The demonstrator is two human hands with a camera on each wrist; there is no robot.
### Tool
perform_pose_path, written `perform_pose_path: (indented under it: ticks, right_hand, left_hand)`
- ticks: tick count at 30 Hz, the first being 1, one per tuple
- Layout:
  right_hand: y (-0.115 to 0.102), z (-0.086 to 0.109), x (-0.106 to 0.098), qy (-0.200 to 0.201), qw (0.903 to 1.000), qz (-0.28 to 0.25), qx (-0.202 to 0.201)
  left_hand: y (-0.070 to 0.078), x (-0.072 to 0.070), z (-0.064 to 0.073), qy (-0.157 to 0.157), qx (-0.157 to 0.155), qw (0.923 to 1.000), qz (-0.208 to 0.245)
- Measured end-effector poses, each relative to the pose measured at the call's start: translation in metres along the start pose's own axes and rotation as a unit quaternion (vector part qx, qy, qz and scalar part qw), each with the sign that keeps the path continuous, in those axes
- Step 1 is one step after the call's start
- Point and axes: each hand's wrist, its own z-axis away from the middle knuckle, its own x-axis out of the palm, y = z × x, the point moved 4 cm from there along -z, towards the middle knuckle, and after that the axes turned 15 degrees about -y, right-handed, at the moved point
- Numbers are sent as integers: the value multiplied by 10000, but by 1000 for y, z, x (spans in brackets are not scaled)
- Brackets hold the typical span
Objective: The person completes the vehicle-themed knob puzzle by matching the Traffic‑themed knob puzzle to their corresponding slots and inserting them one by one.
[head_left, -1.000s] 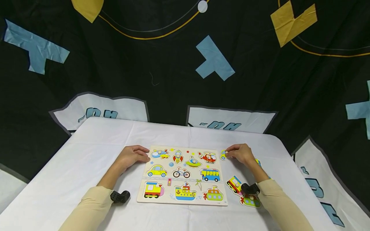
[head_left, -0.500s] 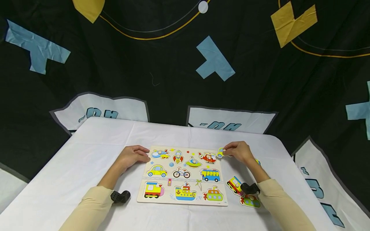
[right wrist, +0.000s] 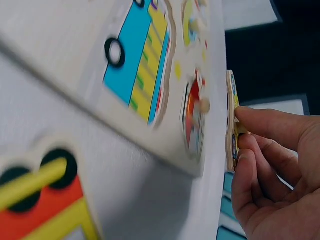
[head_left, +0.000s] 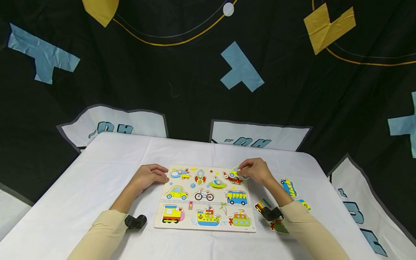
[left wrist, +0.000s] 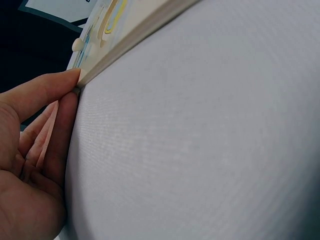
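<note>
The right hand (head_left: 256,171) pinches a small car piece (head_left: 234,170) above the far right corner of the puzzle board (head_left: 204,196), held clear of the helicopter piece (head_left: 232,178), while the left hand (head_left: 147,176), fingers relaxed, steadies the board's far left corner.
</note>
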Motion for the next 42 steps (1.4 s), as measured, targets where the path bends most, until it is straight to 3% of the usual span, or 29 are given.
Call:
perform_pose_path:
  ticks: [20,30,42]
  right_hand:
    - [-47,-11,61,-525,9966,274,-571]
    - [-66,-11,89,-1022,9889,164,-1067]
    - [-84,-11,116,-1326,9818,193,-1346]
  left_hand:
    - [1,1,1,62,-58,9999,-140]
    - [1,1,2,62,-67,9999,-114]
    - [2,1,2,-1,-40,10000,14]
